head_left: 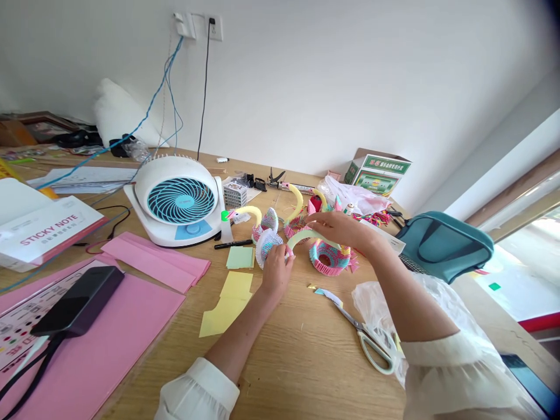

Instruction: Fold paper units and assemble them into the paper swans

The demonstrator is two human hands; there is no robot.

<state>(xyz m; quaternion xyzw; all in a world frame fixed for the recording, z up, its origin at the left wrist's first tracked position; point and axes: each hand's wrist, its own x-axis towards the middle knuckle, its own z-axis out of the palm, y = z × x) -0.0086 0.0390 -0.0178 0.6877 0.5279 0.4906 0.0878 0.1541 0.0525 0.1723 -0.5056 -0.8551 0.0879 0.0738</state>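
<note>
A paper swan (329, 263), built of folded pink and blue pieces, stands on the table. Its pale yellow-green neck bends over to the left. My left hand (276, 269) is closed in a pinch on the pinkish head end of that neck. My right hand (339, 227) curves over the neck nearer the body, fingers pointing left against it; its thumb is hidden. Just beyond my left hand sits a white-edged, blue and pink folded-paper body (265, 244). Behind are more swans with yellow curved necks, one swan neck (295, 201) rising between my hands.
White-handled scissors (365, 335) lie near a clear plastic bag (376, 303). Yellow paper (227, 303), green notes (240, 257) and a black marker (233, 244) lie to the left. A fan (177, 198), pink sheets (144, 309), a black adapter (79, 300) and a teal bag (450, 245) flank the work.
</note>
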